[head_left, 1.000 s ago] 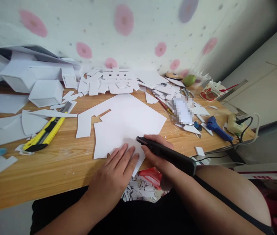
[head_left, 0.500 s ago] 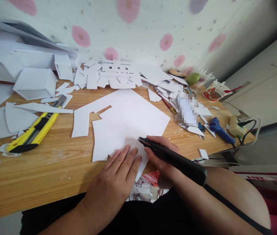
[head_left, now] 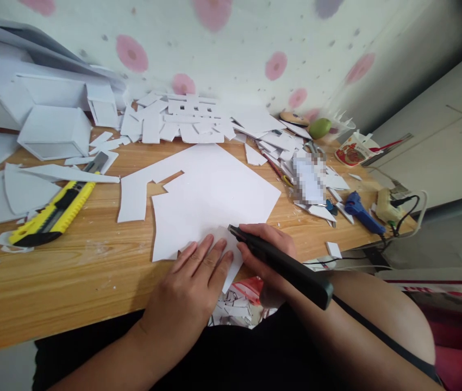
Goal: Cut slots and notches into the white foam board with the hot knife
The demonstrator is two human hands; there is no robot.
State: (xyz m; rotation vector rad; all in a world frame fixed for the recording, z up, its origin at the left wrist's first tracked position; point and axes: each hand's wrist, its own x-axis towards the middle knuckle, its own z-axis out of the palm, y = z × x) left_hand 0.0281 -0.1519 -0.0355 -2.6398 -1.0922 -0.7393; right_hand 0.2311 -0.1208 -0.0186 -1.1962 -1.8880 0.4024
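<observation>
A large white foam board sheet [head_left: 218, 184] with irregular cut edges lies flat on the wooden table [head_left: 72, 282]. My left hand [head_left: 192, 277] presses down on its near part with the fingers stretched out flat. A smaller white piece [head_left: 233, 269] lies under those fingers, and its lower corner sticks out past the table's front edge. My right hand [head_left: 267, 250] is wrapped round a black utility knife [head_left: 292, 269]. The knife's tip is at the smaller piece's upper edge, just right of my left fingertips; whether the blade touches the board I cannot tell.
A yellow box cutter [head_left: 55, 212] lies at left, before white box shapes [head_left: 55, 133]. White offcuts [head_left: 194, 117] are heaped along the wall. On the right are a blue glue gun [head_left: 363, 212], a power strip [head_left: 388, 206] and a paper tub [head_left: 353, 149]. Scraps fill a bin [head_left: 231, 309] below.
The whole view has shifted slightly, so things sit a little higher and further left. The knife's rear end has swung a little nearer to me, while my left hand stays on the board.
</observation>
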